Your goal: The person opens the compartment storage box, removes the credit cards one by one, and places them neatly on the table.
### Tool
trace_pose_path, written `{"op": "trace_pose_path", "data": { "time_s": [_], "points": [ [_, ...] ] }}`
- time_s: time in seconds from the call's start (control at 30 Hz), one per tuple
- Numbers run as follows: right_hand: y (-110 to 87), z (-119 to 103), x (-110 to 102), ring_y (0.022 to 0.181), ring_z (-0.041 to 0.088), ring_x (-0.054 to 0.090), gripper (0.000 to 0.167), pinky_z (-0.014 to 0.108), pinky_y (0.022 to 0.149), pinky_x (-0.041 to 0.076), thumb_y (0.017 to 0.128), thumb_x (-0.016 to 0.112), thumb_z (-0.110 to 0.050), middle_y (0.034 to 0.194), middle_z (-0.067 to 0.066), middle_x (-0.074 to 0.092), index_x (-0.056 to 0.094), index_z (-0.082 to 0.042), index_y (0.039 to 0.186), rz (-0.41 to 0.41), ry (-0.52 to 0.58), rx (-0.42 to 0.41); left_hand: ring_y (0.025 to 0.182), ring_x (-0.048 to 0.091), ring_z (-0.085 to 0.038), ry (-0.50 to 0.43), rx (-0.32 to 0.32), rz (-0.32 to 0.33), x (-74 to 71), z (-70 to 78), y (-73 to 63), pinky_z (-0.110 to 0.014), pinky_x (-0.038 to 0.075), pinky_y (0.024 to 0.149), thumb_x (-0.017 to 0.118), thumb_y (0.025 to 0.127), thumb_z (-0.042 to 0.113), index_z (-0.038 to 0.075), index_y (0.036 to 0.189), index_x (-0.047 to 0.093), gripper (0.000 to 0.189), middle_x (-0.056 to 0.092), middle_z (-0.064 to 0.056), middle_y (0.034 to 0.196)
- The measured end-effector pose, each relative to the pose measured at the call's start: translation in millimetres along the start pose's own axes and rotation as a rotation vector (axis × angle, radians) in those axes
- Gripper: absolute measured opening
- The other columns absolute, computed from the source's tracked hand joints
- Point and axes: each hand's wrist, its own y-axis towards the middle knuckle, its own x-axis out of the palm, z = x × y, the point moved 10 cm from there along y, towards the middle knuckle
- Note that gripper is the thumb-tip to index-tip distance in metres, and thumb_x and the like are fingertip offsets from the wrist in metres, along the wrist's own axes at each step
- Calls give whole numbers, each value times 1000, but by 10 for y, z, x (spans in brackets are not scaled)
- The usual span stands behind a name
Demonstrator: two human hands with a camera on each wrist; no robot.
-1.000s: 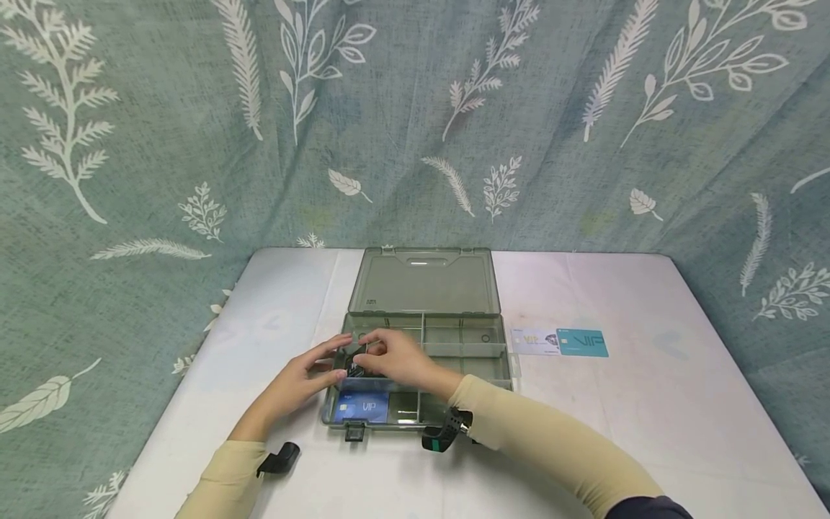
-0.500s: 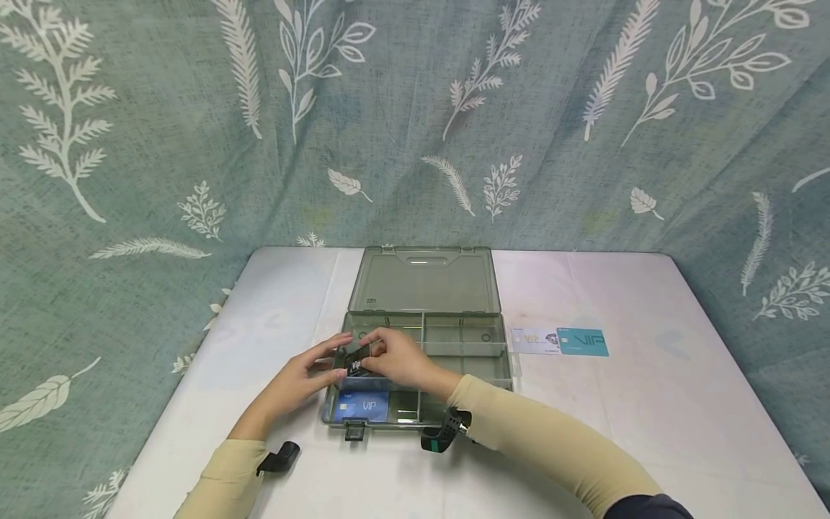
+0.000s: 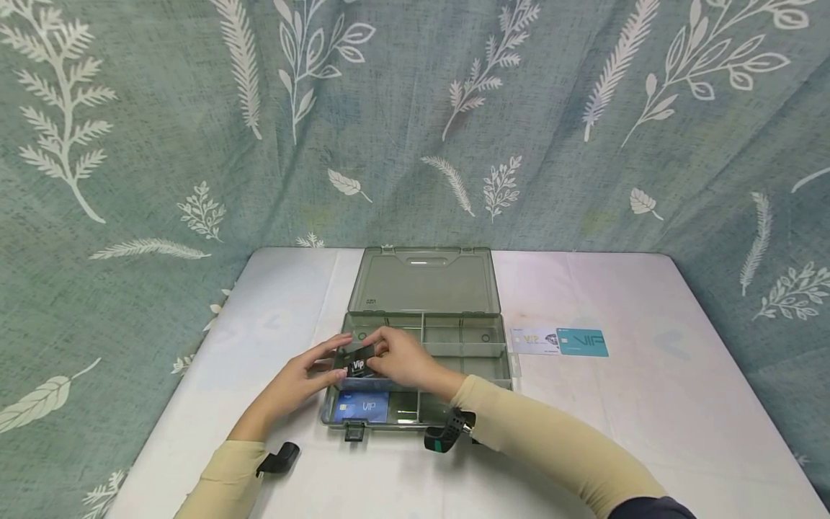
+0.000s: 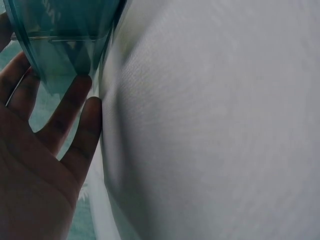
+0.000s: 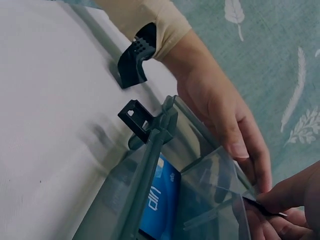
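Note:
A grey translucent compartment box [image 3: 415, 427] lies on the table with its lid [image 3: 424, 281] raised. In the head view my right hand [image 3: 407, 360] pinches a black card [image 3: 358, 365] marked "Vip", tilted in the middle-left compartment. The right wrist view has that card's dark edge [image 5: 262, 207] between thumb and fingers. My left hand [image 3: 303, 378] rests with fairly straight, spread fingers on the box's left side; the left wrist view shows its fingers against the wall [image 4: 65, 37]. A blue VIP card [image 3: 363, 407] lies in the front-left compartment.
To the box's right lie a pale VIP card [image 3: 534, 340] and a teal VIP card [image 3: 583, 342], edge to edge. A latch [image 3: 354, 432] juts from the box front. A leaf-patterned cloth [image 3: 402, 130] hangs behind the white table [image 3: 648, 432].
The black card has tilted so that its "Vip" face shows more, and the right fingers have shifted slightly right with it. My left hand has stayed in place.

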Motion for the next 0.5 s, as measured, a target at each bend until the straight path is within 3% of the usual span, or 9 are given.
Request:
{"op": "trace_pose_path", "data": {
  "time_s": [0.27, 0.5],
  "points": [
    [-79, 13, -99, 71, 17, 69, 29, 25, 62, 61, 93, 69, 3, 88, 5, 70, 64, 1, 121, 2, 51, 1, 130, 56, -35, -5, -9, 6, -8, 9, -2, -56, 48, 106, 69, 99, 26, 19, 153, 47, 59, 35, -5, 163],
    [-152, 26, -195, 69, 17, 69, 29, 26, 61, 61, 93, 67, 5, 89, 8, 70, 63, 3, 122, -10, 70, -17, 131, 55, -36, -9, -8, 7, -4, 16, -1, -56, 48, 107, 69, 99, 25, 19, 153, 47, 59, 37, -3, 163]
  ]
}}
